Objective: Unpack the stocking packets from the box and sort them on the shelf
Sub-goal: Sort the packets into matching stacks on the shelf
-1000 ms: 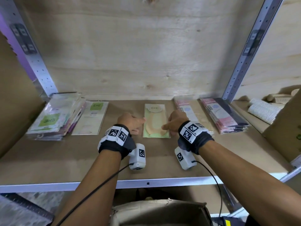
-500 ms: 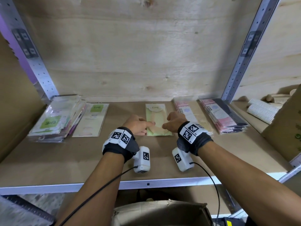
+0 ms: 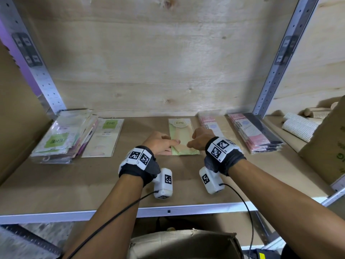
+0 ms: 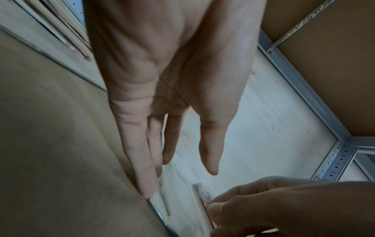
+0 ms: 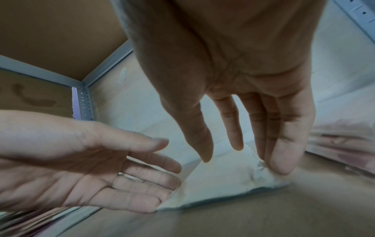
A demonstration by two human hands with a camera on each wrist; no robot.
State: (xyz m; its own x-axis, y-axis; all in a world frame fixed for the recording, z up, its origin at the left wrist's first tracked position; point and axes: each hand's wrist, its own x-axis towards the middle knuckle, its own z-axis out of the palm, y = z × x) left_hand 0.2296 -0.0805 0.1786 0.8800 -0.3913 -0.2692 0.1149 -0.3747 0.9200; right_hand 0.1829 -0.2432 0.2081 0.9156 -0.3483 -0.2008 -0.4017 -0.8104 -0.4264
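A pale green and beige stocking packet [image 3: 183, 136] lies flat on the brown shelf board [image 3: 74, 184], mid-shelf. My left hand [image 3: 168, 144] touches its near-left edge with straight fingers [image 5: 142, 184]. My right hand [image 3: 194, 141] is at its near-right corner, fingers extended, the little finger [image 5: 282, 160] pressing the corner of the packet [image 5: 223, 184]. Neither hand grips anything. In the left wrist view my left hand [image 4: 172, 152] points down at the packet [image 4: 160, 203], with my right hand [image 4: 284, 205] beside it. The open cardboard box [image 3: 183, 245] sits below the shelf edge.
A thick stack of green-labelled packets [image 3: 61, 135] lies far left, with a single packet [image 3: 105, 137] beside it. Pink packets [image 3: 211, 124] and a pink-and-black stack [image 3: 255, 133] lie to the right. Past the upright stand a cardboard box [image 3: 326, 146] and striped rolls [image 3: 298, 126].
My left hand has edged right, onto the packet's left side. The right hand and the packet have hardly moved.
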